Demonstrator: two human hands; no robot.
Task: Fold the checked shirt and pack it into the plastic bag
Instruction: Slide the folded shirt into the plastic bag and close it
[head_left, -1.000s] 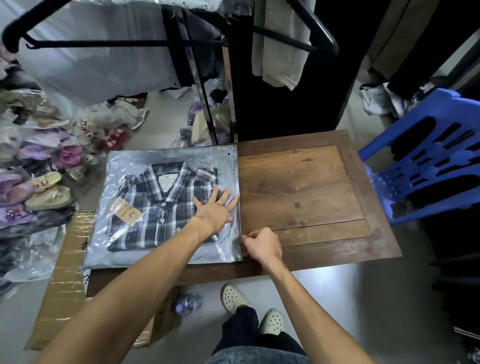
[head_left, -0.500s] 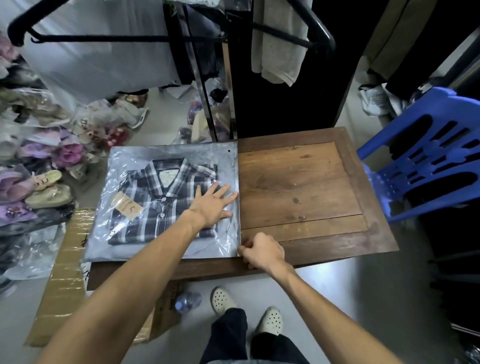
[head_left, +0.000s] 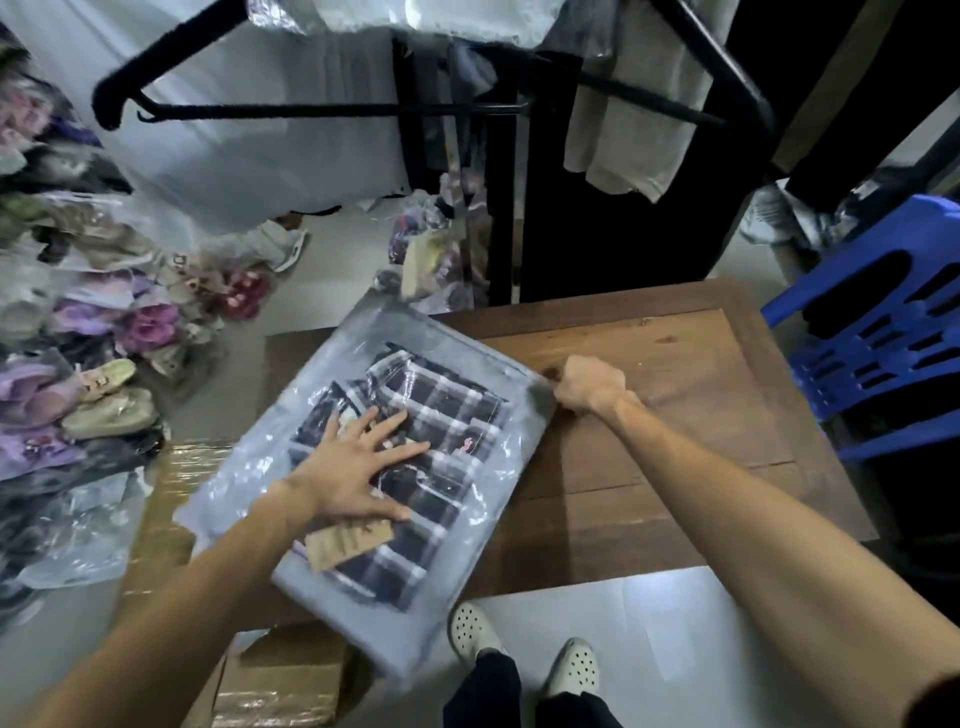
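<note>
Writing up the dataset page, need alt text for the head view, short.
A checked shirt sealed in a plastic bag lies skewed on a wooden table, its near corner past the edge. The left hand presses flat on it; the right hand grips its far right corner.

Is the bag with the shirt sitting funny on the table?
Yes. The clear plastic bag holding the folded checked shirt lies crooked on the brown wooden table, its near corner hanging past the front edge.

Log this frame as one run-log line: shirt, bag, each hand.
checked shirt: folded, inside plastic bag | bag: askew on table | left hand: flat on bag | right hand: grip on bag edge
</note>
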